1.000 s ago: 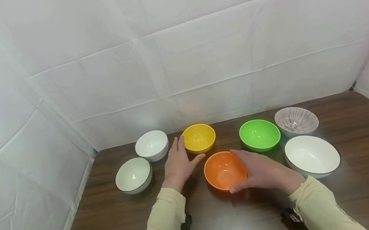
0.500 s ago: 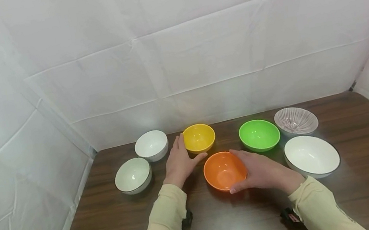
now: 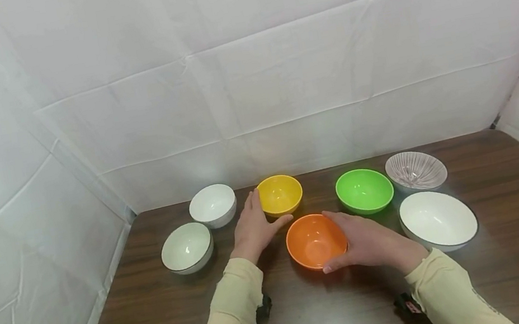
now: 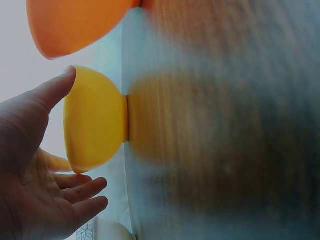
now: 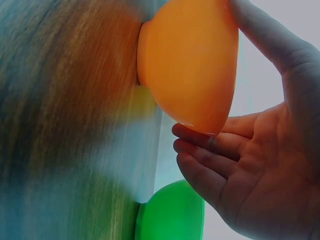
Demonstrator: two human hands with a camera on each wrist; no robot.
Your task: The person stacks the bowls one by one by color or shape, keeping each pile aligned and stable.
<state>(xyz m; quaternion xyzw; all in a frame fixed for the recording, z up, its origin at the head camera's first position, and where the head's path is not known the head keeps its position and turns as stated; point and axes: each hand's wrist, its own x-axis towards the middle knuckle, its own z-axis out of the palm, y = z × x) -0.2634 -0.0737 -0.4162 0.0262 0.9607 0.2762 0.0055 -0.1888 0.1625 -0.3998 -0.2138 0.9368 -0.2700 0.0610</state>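
Observation:
On the dark wood table, my left hand [image 3: 252, 230] spans the left side of the yellow bowl [image 3: 280, 195]. Its thumb lies at the near rim; the left wrist view shows the thumb tip on the yellow bowl [image 4: 95, 120] and the lower fingers extended past it. My right hand [image 3: 365, 236] holds the orange bowl [image 3: 316, 241] from the right, thumb at the near rim and fingers on the far side. In the right wrist view, fingertips meet the wall of the orange bowl [image 5: 192, 65]. Both bowls stand upright on the table.
A green bowl [image 3: 365, 190] stands right of the orange one. Further right are a striped bowl [image 3: 416, 169] and a wide white bowl [image 3: 438, 217]. At left sit a white bowl [image 3: 213, 205] and a pale dark-rimmed bowl [image 3: 187, 247]. A white sheet [image 3: 287, 78] hangs behind the table [image 3: 315, 323].
The left hand has shifted very slightly to the right beside the yellow bowl. The right hand and all bowls look the same as before.

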